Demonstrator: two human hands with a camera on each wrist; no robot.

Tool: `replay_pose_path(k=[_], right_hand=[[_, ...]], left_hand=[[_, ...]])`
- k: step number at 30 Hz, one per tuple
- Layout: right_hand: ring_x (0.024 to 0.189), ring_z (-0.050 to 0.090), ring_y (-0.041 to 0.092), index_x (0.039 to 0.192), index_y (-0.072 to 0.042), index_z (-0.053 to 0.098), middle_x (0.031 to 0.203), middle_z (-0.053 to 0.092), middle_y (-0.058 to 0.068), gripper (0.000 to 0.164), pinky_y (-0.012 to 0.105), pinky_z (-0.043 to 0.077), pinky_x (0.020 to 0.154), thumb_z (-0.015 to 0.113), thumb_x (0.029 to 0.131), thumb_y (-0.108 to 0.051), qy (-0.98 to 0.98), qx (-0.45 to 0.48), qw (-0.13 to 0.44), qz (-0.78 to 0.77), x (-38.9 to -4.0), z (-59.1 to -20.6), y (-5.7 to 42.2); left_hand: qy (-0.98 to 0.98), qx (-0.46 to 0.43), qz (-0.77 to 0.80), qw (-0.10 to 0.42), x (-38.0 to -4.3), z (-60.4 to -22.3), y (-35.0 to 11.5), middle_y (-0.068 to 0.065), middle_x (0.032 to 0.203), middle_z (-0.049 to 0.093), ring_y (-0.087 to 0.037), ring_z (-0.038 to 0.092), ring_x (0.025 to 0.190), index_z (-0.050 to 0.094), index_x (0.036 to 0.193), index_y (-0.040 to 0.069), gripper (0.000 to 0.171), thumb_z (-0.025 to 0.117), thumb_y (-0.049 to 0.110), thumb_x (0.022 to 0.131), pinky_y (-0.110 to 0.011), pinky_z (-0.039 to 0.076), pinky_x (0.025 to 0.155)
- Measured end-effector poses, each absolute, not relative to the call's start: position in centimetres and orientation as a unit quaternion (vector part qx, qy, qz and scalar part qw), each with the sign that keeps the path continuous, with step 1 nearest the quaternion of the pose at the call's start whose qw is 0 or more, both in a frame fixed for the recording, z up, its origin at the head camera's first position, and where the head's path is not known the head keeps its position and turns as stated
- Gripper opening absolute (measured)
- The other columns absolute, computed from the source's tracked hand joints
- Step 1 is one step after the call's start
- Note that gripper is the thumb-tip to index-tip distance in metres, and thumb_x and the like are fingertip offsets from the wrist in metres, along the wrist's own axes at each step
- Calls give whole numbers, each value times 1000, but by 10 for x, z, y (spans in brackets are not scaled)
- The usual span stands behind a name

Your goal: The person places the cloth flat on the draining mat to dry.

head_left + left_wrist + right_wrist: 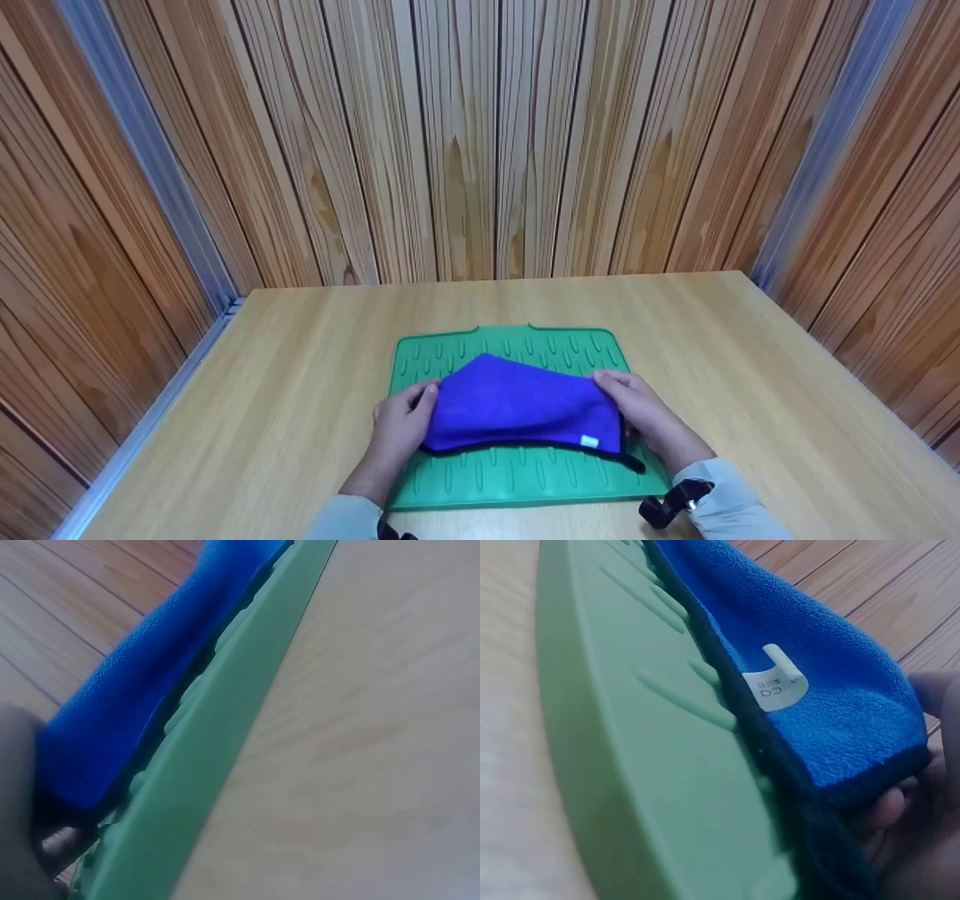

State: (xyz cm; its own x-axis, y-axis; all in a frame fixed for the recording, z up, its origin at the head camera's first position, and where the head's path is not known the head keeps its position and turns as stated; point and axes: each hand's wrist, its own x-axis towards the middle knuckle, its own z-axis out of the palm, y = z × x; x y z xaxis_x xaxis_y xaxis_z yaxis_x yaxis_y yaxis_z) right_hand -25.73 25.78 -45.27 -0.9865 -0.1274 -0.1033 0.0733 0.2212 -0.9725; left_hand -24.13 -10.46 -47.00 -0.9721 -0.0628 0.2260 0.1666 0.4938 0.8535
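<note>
From the head view, a blue cloth (pixel 517 405) lies folded on the green mat (pixel 517 472) at the middle of the desk (pixel 750 390); the left hand (pixel 401 427) and right hand (pixel 637 409) pinch its two ends. The left wrist view shows the cloth's (pixel 127 705) edge sagging just above the mat (pixel 217 765); the fingers there are too blurred to judge. In the right wrist view the fingers (pixel 889 810) curl under the dark hem beside a white label (pixel 776 682). It looks soft, light and limp; best held at the corners.

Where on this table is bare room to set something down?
The light wooden table is bare right of the green ribbed rubber mat, also left of it and behind it up to the wood-panel wall. The mat's middle is crowded: the blue fleece cloth, left hand and right hand gripping its ends.
</note>
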Motion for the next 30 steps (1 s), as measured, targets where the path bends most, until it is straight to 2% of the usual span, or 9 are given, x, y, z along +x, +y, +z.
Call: replay_pose_path(k=[3,6,10,14,19,23,25,27,30], right_hand=[[92,62,14,121,-4,70,105,69,-1,35,28,51,76,55,105,-31,758,-6,27,-652,-258,-450,256],[99,62,15,119,-3,72,109,71,-1,28,27,53,81,62,102,-23,731,0,-23,-682,-259,-448,254],[96,64,12,112,-5,75,101,72,-4,19,26,53,79,64,100,-16,700,-9,-87,-709,-259,-444,254],[86,62,11,101,-4,74,90,69,-4,11,23,51,74,64,99,-8,682,-14,-123,-721,-260,-444,253],[84,58,11,94,-6,71,88,65,-6,8,22,48,73,65,98,-9,719,-17,-55,-693,-261,-449,253],[79,58,13,110,-1,64,83,62,-2,17,25,47,69,63,99,-14,778,-53,34,-625,-260,-452,253],[85,60,17,120,-1,61,92,65,3,25,27,47,73,62,99,-15,802,-76,56,-590,-259,-453,253],[101,62,24,127,-3,62,109,67,10,30,30,47,83,62,99,-15,817,-91,66,-565,-258,-453,252],[125,52,30,127,-5,66,134,61,14,30,35,43,95,62,99,-12,827,-90,60,-552,-256,-454,251]], left_hand=[[-831,-40,-536,144,-242,-471,-105,-10,127,69,-34,59,122,71,129,13,31,56,24,105,-56,38,109],[-799,-62,-572,178,-241,-470,-105,-9,126,66,-29,58,120,70,131,16,29,57,18,104,-49,47,102],[-766,-84,-602,209,-239,-468,-105,-4,127,63,-24,55,125,71,130,21,30,60,15,103,-47,45,106],[-758,-76,-613,209,-237,-468,-106,-3,120,64,-20,57,119,76,118,18,22,63,13,101,-45,46,105],[-784,-45,-603,140,-240,-469,-106,-6,108,71,-20,63,103,76,110,12,19,58,16,103,-38,51,92],[-832,-27,-546,92,-240,-471,-105,-7,119,71,-29,63,114,73,120,17,25,56,25,105,-49,47,99],[-849,-24,-521,83,-240,-471,-105,-8,129,68,-34,56,126,73,123,20,26,56,27,104,-58,38,106],[-856,-22,-510,79,-239,-472,-105,-8,137,64,-38,48,135,72,124,22,26,58,26,103,-63,30,110],[-851,-27,-517,89,-240,-473,-105,-11,141,60,-39,45,138,72,124,19,26,60,20,101,-64,23,113]])
